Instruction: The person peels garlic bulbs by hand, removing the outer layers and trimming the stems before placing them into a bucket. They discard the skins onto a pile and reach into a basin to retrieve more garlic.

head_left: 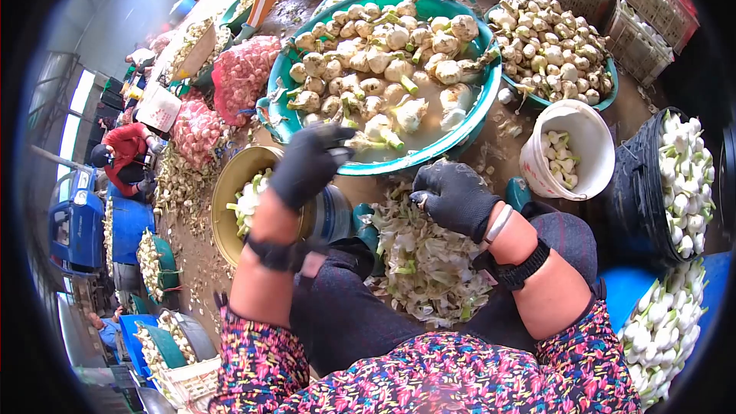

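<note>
My left hand (pixel 313 162), in a black glove, is over the near left rim of a teal tub (pixel 418 158). Its fingers stretch toward the garlic bulbs (pixel 376 126) in the tub, slightly apart from the thumb, where a pale shiny spot shows. Lower right of the tub, my right hand (pixel 454 195), also gloved, is curled closed above a heap of garlic skins (pixel 425 261) between my legs. Something small and pale shows by its thumb; what it grips is hidden. Left of my knees stands a beige bucket (pixel 222 207) with peeled garlic (pixel 251 201).
A white bucket (pixel 529 155) with some peeled garlic stands to the right. Beyond it is a black bucket (pixel 632 192) heaped with peeled bulbs. Another tub of garlic (pixel 552 50) and plastic crates (pixel 640 46) stand behind. Red net sacks (pixel 244 77) and a person in red (pixel 126 157) are at left.
</note>
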A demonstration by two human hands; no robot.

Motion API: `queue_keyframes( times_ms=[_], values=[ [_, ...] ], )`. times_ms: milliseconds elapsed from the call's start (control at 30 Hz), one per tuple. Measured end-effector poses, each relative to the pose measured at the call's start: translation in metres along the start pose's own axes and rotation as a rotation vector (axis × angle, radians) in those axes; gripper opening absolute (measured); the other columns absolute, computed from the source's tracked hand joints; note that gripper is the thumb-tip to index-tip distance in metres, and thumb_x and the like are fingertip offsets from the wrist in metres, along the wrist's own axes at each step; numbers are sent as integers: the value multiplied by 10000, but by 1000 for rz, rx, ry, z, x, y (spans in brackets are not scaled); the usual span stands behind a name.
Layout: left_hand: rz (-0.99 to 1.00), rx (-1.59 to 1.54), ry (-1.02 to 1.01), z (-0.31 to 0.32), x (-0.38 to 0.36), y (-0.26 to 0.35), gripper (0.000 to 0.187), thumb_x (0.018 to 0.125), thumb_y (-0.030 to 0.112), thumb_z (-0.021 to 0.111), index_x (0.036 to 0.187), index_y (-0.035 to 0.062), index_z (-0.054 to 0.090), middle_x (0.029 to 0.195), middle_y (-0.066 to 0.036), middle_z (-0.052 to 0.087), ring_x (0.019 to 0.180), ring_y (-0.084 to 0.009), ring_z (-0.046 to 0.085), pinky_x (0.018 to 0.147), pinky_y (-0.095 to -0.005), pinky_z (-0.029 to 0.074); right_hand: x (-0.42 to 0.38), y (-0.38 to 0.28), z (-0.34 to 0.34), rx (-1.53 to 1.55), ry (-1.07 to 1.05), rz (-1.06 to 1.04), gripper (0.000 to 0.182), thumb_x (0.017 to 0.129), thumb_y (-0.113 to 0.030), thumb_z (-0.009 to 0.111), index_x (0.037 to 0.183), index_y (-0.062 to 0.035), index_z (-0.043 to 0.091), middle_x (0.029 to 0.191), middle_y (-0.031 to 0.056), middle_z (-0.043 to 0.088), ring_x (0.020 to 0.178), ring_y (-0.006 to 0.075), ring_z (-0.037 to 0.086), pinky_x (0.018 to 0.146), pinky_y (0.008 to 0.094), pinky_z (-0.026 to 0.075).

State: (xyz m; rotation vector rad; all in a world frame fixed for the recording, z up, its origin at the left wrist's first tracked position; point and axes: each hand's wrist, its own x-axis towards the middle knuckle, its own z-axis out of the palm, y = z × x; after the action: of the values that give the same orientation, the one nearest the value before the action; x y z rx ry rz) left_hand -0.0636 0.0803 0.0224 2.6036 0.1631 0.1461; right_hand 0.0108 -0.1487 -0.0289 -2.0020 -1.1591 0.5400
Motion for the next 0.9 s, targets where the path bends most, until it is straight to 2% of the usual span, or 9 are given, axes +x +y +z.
queue_keyframes(
  times_ms=[133,200,300,400,500,600,633,733,900],
  values=[
    [110,592,-459,56,64,6,484,686,120,606,1157,227,586,930,-168,614,816,-311,614,714,-363,497,-3,3,-2,45,120,-1,182,747,-199,593,801,-25,604,795,207,588,803,376,565,739,466,437],
    [57,753,-618,73,80,2,406,691,123,586,1092,172,621,933,-159,618,809,-323,615,719,-380,502,-3,4,-6,63,133,28,187,745,-197,593,819,-26,601,820,209,587,812,375,561,736,462,437],
    [112,690,-510,79,89,-18,169,718,153,563,822,70,667,859,-157,626,807,-321,619,727,-392,499,-2,4,-15,72,177,-2,209,743,-206,599,851,-27,589,817,201,589,810,378,562,728,460,440],
    [85,377,-205,63,85,-40,176,749,148,551,865,65,654,771,-137,629,715,-288,608,652,-336,483,4,4,-19,157,129,47,282,738,-203,618,947,-19,573,892,211,596,869,376,563,771,440,443],
    [-284,-771,7,33,41,1,185,851,182,555,845,7,615,724,-12,588,620,-98,544,599,-235,450,16,14,2,432,421,-24,634,710,-182,679,1255,-12,404,1022,229,583,939,359,574,843,390,439],
    [-95,-756,142,48,-3,16,229,866,242,546,851,20,603,728,-56,602,624,-128,560,595,-248,439,13,-14,-12,935,95,251,793,653,-92,731,1326,-25,318,1099,166,560,978,206,557,855,325,443],
    [57,-434,191,52,-14,19,258,881,269,527,883,21,596,736,-65,610,626,-136,563,598,-259,443,17,-7,2,1180,154,93,726,718,2,686,1338,-30,308,1242,111,483,1026,170,547,860,303,471],
    [86,-405,252,50,-26,32,253,884,264,530,878,21,601,740,-48,610,639,-123,563,597,-241,438,21,3,22,906,314,-189,650,673,-39,720,1259,-31,437,1118,120,555,988,145,550,838,271,463],
    [-224,-952,189,60,-25,23,150,774,126,548,872,34,615,834,-65,624,759,-189,590,716,-301,464,14,-10,20,1241,264,-66,553,728,10,662,1236,14,445,1113,97,557,951,157,572,841,278,481]
  ],
)
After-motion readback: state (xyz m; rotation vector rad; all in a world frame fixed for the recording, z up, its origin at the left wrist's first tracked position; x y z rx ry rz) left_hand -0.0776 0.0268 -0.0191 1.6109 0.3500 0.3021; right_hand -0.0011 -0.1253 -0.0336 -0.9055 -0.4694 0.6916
